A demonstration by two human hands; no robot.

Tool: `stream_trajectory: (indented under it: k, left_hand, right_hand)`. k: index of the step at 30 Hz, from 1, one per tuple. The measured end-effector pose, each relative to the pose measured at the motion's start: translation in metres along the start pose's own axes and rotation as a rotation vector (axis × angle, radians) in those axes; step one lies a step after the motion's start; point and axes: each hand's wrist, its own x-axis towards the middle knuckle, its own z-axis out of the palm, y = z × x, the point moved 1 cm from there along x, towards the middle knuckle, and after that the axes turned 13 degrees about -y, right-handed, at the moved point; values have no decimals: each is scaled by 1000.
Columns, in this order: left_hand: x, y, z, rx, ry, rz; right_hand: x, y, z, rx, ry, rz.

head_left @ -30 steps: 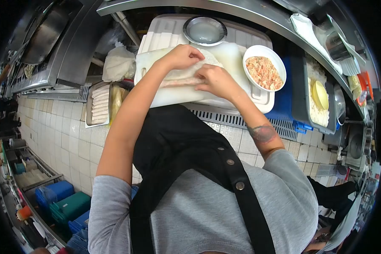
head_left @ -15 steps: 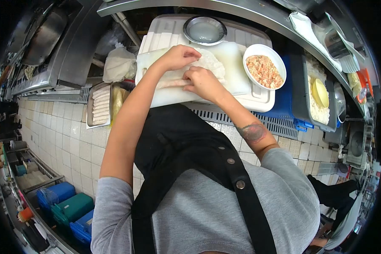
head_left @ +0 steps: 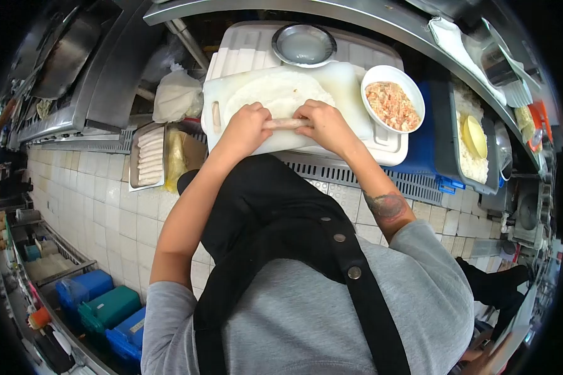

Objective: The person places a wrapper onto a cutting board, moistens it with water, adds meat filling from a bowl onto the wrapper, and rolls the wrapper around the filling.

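Note:
A thin pale spring roll (head_left: 283, 124) lies crosswise near the front of the white cutting board (head_left: 350, 94). My left hand (head_left: 247, 128) has its fingers curled round the roll's left end. At the other end, the fingers of my right hand (head_left: 325, 125) close on it. Just beyond my hands, a round white wrapper sheet (head_left: 272, 89) is spread on the board. A white bowl (head_left: 368, 86) of pinkish chopped filling (head_left: 391, 105) stands to the right. Behind the board is a metal bowl (head_left: 304, 46) with cloudy liquid.
Under the board is a large white plastic lid (head_left: 389, 153). At the left, a metal tray (head_left: 131, 181) holds a row of finished-looking rolls (head_left: 150, 153). A grey bin (head_left: 447, 140) with a yellow bowl (head_left: 474, 137) stands right. A steel shelf edge (head_left: 350, 15) runs across the back.
My left hand has come down from the wrapper to the roll's left end. My right hand has shifted right to its other end. More of the wrapper sheet now shows.

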Motion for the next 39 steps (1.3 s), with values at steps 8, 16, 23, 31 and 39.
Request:
stream_trajectory:
  k: [8, 16, 23, 31, 39]
  left_hand:
    - [8, 15, 5, 112, 30, -39]
    - [21, 12, 7, 36, -71, -44]
    - [-8, -6, -8, 80, 54, 47]
    - [1, -21, -13, 36, -115, -43]
    - [10, -39, -40, -201, -241, -74]
  right_hand:
    - [6, 7, -4, 6, -97, -19]
    - [6, 8, -4, -8, -94, 26]
    - [-6, 13, -18, -38, -41, -44]
    - [-6, 18, -22, 93, -127, 37]
    - [4, 42, -33, 274, -193, 104]
